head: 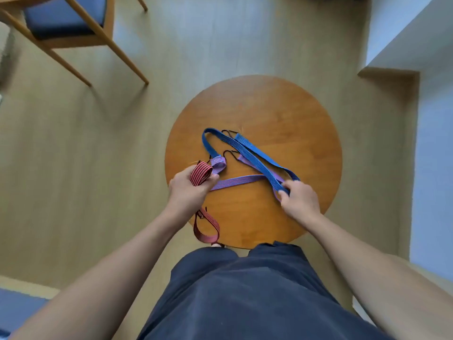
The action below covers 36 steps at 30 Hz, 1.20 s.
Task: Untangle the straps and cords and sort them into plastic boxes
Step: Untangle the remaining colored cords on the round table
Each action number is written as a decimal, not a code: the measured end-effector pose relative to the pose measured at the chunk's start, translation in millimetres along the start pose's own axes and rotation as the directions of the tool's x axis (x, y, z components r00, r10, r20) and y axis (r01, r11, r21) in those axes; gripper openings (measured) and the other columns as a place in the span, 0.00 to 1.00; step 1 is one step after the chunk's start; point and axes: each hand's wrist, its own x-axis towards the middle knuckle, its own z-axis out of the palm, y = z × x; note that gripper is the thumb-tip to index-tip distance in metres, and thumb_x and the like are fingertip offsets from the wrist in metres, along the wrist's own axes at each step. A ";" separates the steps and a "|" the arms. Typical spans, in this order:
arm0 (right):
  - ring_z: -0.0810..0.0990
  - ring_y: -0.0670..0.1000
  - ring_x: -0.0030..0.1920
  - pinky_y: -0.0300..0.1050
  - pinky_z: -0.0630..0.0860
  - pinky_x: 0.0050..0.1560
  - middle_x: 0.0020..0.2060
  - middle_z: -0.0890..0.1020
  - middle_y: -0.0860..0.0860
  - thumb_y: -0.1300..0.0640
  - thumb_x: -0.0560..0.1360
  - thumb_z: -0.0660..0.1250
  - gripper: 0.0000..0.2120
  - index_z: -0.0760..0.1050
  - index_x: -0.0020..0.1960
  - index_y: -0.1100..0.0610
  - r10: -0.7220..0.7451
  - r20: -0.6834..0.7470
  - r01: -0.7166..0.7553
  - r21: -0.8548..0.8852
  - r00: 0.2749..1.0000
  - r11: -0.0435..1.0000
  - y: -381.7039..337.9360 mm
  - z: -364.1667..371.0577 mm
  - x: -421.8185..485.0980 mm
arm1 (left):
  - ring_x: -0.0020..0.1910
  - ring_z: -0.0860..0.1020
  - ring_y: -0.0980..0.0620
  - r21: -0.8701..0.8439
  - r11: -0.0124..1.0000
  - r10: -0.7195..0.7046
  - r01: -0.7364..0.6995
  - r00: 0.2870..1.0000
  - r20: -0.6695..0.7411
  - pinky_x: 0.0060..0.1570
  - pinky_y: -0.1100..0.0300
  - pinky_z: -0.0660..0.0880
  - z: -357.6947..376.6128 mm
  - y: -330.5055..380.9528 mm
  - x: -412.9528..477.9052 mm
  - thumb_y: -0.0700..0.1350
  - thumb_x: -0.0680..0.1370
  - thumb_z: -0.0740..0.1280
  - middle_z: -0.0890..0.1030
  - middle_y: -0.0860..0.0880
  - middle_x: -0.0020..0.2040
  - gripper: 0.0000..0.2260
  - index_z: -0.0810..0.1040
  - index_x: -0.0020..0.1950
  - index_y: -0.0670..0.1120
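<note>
Table (282,106): round, wooden, orange-brown; carries the straps on its near half.
Left hand (187,190): at the table's left edge; fingers and thumb curled round a folded bundle of the red strap.
Red strap (201,176): red with dark stripes; the folded part sits in the left hand, and the rest hangs below the wrist in 1 loop beside the table's near-left edge.
Right hand (300,201): over the table's near-right part; fingertips pinch the near end of the blue strap, with the purple strap touching at the same spot.
Blue strap (245,148): long, doubled; runs from a bend left of the table's middle diagonally to the right hand, lying over the purple strap.
Purple strap (235,181): 1 folded end just beside the red bundle; 1 length runs across the table under the blue strap towards the right hand.
Hooks (229,132): thin, black, at the strap ends near the table's middle; how many, cannot tell.
Chair (66,20): wooden frame, blue seat, far left on the floor (73,143), well apart from the table.
</note>
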 end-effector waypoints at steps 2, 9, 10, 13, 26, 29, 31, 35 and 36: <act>0.80 0.60 0.57 0.49 0.74 0.54 0.56 0.84 0.55 0.54 0.77 0.68 0.13 0.82 0.59 0.55 -0.067 -0.119 0.079 0.104 0.991 0.991 -17.0 -31.7 -1.2 | 0.33 0.72 0.57 0.069 0.996 0.053 -0.055 0.998 0.020 0.38 0.56 0.69 1.9 13.5 4.6 0.62 0.69 0.72 0.76 0.60 0.30 0.09 0.79 0.38 0.59; 0.79 0.48 0.46 0.34 0.69 0.44 0.43 0.83 0.46 0.58 0.76 0.71 0.04 0.83 0.50 0.53 -0.279 -0.312 0.393 0.405 0.908 0.826 -108.2 -148.7 -24.9 | 0.29 0.73 0.63 -0.093 0.970 0.230 -0.225 0.972 0.048 0.34 0.63 0.72 -12.6 86.0 22.2 0.53 0.71 0.76 0.80 0.63 0.33 0.07 0.84 0.48 0.60; 0.80 0.49 0.46 0.34 0.71 0.44 0.43 0.83 0.48 0.59 0.76 0.71 0.04 0.82 0.50 0.53 -0.311 -0.308 0.426 0.450 0.899 0.785 -122.0 -162.5 -32.0 | 0.31 0.75 0.65 -0.117 0.954 0.283 -0.276 0.958 0.051 0.34 0.67 0.73 -17.0 98.7 21.0 0.50 0.71 0.78 0.81 0.63 0.36 0.11 0.84 0.51 0.61; 0.82 0.49 0.43 0.42 0.78 0.48 0.42 0.85 0.52 0.63 0.77 0.69 0.08 0.81 0.48 0.51 -0.420 -0.302 0.515 0.573 0.856 0.637 -156.5 -192.0 -56.5 | 0.42 0.80 0.63 -0.176 0.888 0.441 -0.425 0.896 0.062 0.44 0.69 0.76 -27.7 134.3 15.4 0.43 0.70 0.82 0.84 0.59 0.44 0.23 0.83 0.60 0.60; 0.85 0.54 0.46 0.45 0.81 0.50 0.46 0.86 0.59 0.64 0.79 0.68 0.07 0.81 0.55 0.65 -0.399 -0.505 0.635 0.693 0.766 0.343 -171.9 -261.6 -116.7 | 0.48 0.86 0.46 -0.331 0.739 0.664 -0.586 0.717 0.213 0.47 0.59 0.83 -40.4 224.9 -13.8 0.38 0.72 0.80 0.88 0.47 0.46 0.10 0.87 0.51 0.48; 0.85 0.55 0.49 0.46 0.82 0.50 0.46 0.86 0.57 0.60 0.77 0.71 0.07 0.81 0.54 0.60 -0.335 -0.578 0.665 0.687 0.744 0.292 -163.8 -267.3 -120.6 | 0.36 0.83 0.57 -0.372 0.724 0.675 -0.580 0.706 0.214 0.38 0.67 0.78 -39.4 240.5 -20.8 0.41 0.76 0.77 0.86 0.52 0.38 0.06 0.86 0.46 0.52; 0.84 0.53 0.50 0.47 0.82 0.50 0.47 0.85 0.53 0.58 0.76 0.72 0.06 0.81 0.53 0.55 -0.258 -0.611 0.662 0.660 0.748 0.356 -152.3 -265.1 -119.2 | 0.25 0.73 0.59 -0.405 0.749 0.638 -0.525 0.737 0.223 0.29 0.67 0.70 -39.8 251.6 -23.9 0.42 0.76 0.76 0.78 0.56 0.28 0.08 0.85 0.39 0.53; 0.80 0.52 0.58 0.48 0.80 0.58 0.55 0.81 0.50 0.65 0.74 0.71 0.19 0.76 0.62 0.52 -0.206 -0.435 0.469 0.677 0.876 0.567 -128.6 -237.7 -112.2 | 0.24 0.63 0.52 -0.437 0.781 0.587 -0.447 0.766 0.264 0.28 0.58 0.63 -41.6 271.3 -32.0 0.43 0.75 0.77 0.66 0.52 0.24 0.18 0.77 0.27 0.53; 0.79 0.52 0.60 0.49 0.78 0.60 0.57 0.80 0.50 0.64 0.73 0.72 0.22 0.75 0.65 0.51 -0.221 -0.373 0.426 0.672 0.901 0.605 -126.0 -228.2 -110.8 | 0.24 0.63 0.51 -0.448 0.776 0.595 -0.444 0.752 0.284 0.28 0.57 0.63 -42.4 275.8 -36.5 0.42 0.75 0.76 0.66 0.51 0.24 0.19 0.76 0.26 0.52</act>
